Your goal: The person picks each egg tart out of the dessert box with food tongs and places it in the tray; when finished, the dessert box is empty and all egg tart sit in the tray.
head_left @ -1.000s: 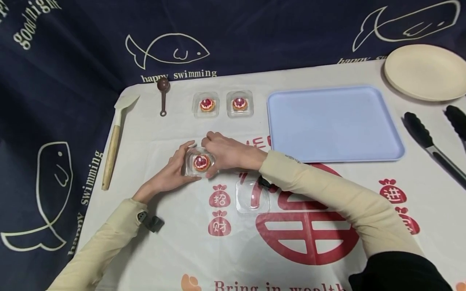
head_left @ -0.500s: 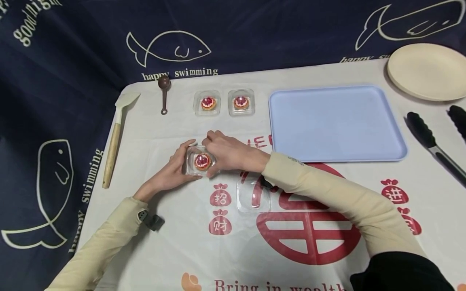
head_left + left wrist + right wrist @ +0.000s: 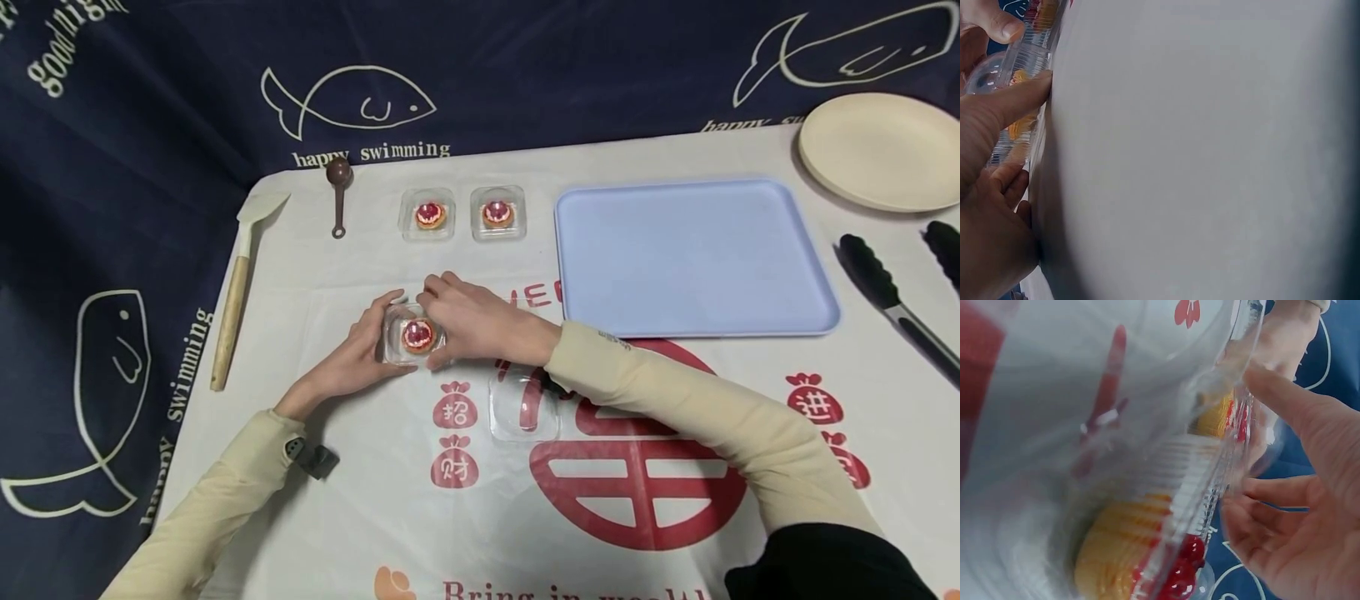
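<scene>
Between my two hands a clear plastic box stands on the white tablecloth, with a small red-topped tart inside. My left hand holds its left side, thumb at the near edge and fingers round the far corner. The right side is gripped by my right hand, its thumb near the front corner and fingers at the back. A clear domed lid shows over the tart in the left wrist view. Near my right wrist lies an open clear lid; the right wrist view shows another boxed tart there, hidden by the forearm from the head camera.
Behind the hands stand two boxed tarts. A brown measuring spoon and a wooden-handled spatula lie to the left. On the right are a blue tray, a cream plate and black-tipped tongs.
The head view shifts slightly. Both hands stay at the same box, with hardly any visible movement.
</scene>
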Demonstrator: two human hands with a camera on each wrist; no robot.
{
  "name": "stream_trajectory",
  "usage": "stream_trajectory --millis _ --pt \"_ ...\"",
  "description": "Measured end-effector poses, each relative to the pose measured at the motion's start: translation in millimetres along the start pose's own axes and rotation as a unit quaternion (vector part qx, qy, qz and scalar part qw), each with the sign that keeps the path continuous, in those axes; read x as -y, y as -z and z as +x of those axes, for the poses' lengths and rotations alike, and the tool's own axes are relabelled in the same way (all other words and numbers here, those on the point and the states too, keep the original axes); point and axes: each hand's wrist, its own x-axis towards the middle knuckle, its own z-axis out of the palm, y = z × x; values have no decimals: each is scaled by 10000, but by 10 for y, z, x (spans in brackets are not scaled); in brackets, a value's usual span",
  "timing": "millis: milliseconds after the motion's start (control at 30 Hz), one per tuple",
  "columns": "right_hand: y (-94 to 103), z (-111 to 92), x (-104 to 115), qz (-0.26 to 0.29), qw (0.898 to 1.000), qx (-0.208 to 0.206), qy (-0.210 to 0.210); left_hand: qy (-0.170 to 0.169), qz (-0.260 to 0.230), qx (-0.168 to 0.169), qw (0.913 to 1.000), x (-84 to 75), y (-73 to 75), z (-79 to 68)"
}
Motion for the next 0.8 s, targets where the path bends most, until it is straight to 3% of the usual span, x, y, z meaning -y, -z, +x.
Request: stream_trajectory --millis 200,533,667,800 --pt "4 -28 17 -448 9984 -266 227 -71 -28 -1 10000 -9 0 7" --pt "42 -71 29 -589 9976 -276 249 -200 -180 -20 9996 -63 27 -68" --pt "111 -100 16 -587 9972 -402 229 -500 3 -229 9985 -172 97 -91" --pt "169 -137 4 -569 9965 -573 232 -984 517 -471 9927 -283 164 -87"
